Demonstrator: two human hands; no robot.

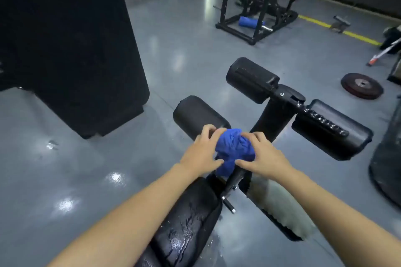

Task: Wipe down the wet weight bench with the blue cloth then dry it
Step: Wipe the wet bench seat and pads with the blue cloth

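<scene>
The blue cloth point(234, 147) is bunched into a ball over the bench's central post. My left hand point(202, 154) grips its left side with curled fingers, and my right hand point(260, 155) grips its right side. The black weight bench pad point(186, 223) runs down toward me, with water drops glistening on it. A second pad point(280, 208) on the right looks blurred and greyish. Black foam rollers stand beyond the cloth: one at the left point(199, 115), one farther back point(251, 79) and one at the right point(332, 130) with beads of water.
A tall black punching bag base point(71, 50) stands at the left. A weight plate point(362, 85) lies on the grey floor at right. A black rack with an orange bench point(256, 2) and a blue roll point(247, 21) is behind. A dark object point(388, 158) is at the right edge.
</scene>
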